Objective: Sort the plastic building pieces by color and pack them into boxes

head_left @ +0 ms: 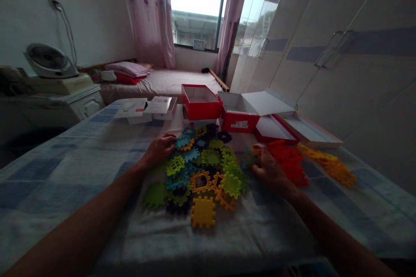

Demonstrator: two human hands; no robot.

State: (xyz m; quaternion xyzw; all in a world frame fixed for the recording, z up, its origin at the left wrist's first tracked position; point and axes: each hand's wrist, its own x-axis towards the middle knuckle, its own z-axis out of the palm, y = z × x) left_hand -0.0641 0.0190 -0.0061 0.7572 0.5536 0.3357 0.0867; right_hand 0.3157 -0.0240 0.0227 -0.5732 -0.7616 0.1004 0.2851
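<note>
A pile of interlocking plastic tiles (211,157) in green, blue, yellow, orange and dark purple lies in the middle of the cloth-covered table. At its left edge is my left hand (160,149), fingers loosely bent and apart, close against a blue tile (182,141). My right hand (268,166), to the right of the pile, pinches a blue tile (248,158), blurred; something orange shows by the fingertips. Just beyond that hand is a heap of red tiles (287,160). A yellow tile (203,213) lies flat at the pile's near end.
Red open boxes (202,108) and a box with its white lid raised (240,120) stand behind the pile. Shallow trays (310,132) lie to the right, near a row of orange-yellow tiles (331,166). White boxes with papers (160,108) sit at the back left.
</note>
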